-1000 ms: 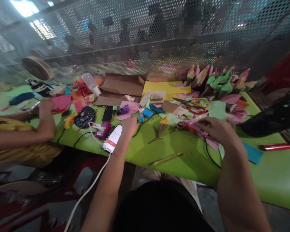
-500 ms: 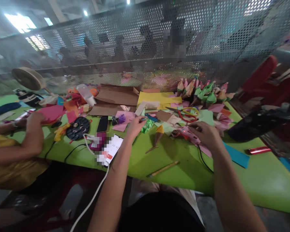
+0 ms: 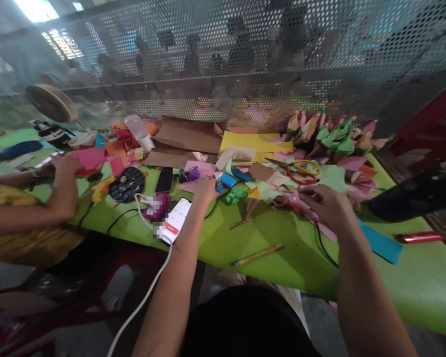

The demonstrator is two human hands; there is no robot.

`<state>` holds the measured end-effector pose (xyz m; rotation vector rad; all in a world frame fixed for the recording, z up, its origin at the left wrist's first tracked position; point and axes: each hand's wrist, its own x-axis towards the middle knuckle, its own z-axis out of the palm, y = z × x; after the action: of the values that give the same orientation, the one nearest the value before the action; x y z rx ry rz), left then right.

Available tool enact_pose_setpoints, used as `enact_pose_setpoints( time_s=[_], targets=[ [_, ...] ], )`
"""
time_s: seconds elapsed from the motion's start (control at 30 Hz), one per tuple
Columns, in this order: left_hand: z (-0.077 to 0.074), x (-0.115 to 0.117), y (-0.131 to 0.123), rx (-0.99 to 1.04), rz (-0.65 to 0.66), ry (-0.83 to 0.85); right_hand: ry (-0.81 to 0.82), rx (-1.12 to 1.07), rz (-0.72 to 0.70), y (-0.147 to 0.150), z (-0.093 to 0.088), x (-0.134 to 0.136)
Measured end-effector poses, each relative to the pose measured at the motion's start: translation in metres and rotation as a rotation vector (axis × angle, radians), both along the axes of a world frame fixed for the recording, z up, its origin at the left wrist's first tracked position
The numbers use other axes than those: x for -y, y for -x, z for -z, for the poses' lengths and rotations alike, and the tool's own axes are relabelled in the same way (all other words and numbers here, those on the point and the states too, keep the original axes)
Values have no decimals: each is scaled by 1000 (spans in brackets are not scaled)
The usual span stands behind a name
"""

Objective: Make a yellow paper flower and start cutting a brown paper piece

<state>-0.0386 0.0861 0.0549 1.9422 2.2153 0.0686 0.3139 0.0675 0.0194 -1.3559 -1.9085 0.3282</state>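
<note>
My left hand (image 3: 205,191) is over the middle of the green table, at the edge of a pink sheet, its fingers foreshortened and blurred. Right beside its fingertips lies a shiny blue crinkled packet (image 3: 227,180), with a green crinkled piece (image 3: 237,196) nearby. I have my right hand (image 3: 327,204) curled over the rear of a pink glue gun (image 3: 294,200) that shows a small red light. A black cord (image 3: 322,244) runs from under this hand. Between my hands is a brown paper cone with a yellow top (image 3: 254,192).
Scissors (image 3: 304,171) lie on paper scraps beyond my right hand. Paper flowers (image 3: 334,134) stand at the back right. A dark bottle (image 3: 409,196) lies on the right. A lit phone (image 3: 177,218) is by my left forearm. At left, a co-worker's arm (image 3: 65,191) reaches over red paper.
My left hand has shifted left on the table, uncovering the blue packet. My right hand stays at the glue gun. The camera view has turned slightly left and down.
</note>
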Motion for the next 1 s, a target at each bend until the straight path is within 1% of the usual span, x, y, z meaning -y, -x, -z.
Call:
enact_pose_setpoints(
  time_s=[0.13, 0.23, 0.27, 0.3, 0.33, 0.37, 0.43, 0.47, 0.53, 0.6, 0.7, 0.8, 0.87, 1.0],
  targets=[
    [2, 6, -4, 3, -19, -55, -16, 1, -9, 0, -1, -1],
    [-2, 7, 2, 10, -50, -92, -19, -4, 0, -1, 0, -1],
    [-5, 7, 5, 44, -58, -121, -19, -9, -1, -1, 0, -1],
    [-7, 6, 7, 117, -63, -172, -18, -17, -3, 0, 1, -1],
    [-10, 5, 8, 236, -61, -241, -18, -29, -4, 0, 1, -1],
    [-12, 4, 7, 399, -56, -318, -20, -43, -4, 2, 1, -1],
    [-15, 2, 0, 815, -32, -437, -28, -81, -10, 7, 1, -1],
    [-15, 1, -6, 1024, -22, -455, -29, -105, -18, 11, 0, -1],
    [-13, -2, -25, 1400, 1, -417, -15, -167, -50, 21, -4, 0],
    [-8, -6, -48, 1656, -22, -347, 27, -241, -88, 35, -11, 2],
    [0, -14, -81, 1883, -139, -286, 94, -315, -143, 57, -23, 3],
    [6, -21, -103, 2005, -229, -266, 185, -309, -135, 77, -31, 0],
    [9, -23, -111, 2056, -243, -265, 206, -292, -132, 88, -32, -5],
    [19, -22, -114, 2098, -262, -292, 198, -317, -22, 103, -24, -13]
  ],
)
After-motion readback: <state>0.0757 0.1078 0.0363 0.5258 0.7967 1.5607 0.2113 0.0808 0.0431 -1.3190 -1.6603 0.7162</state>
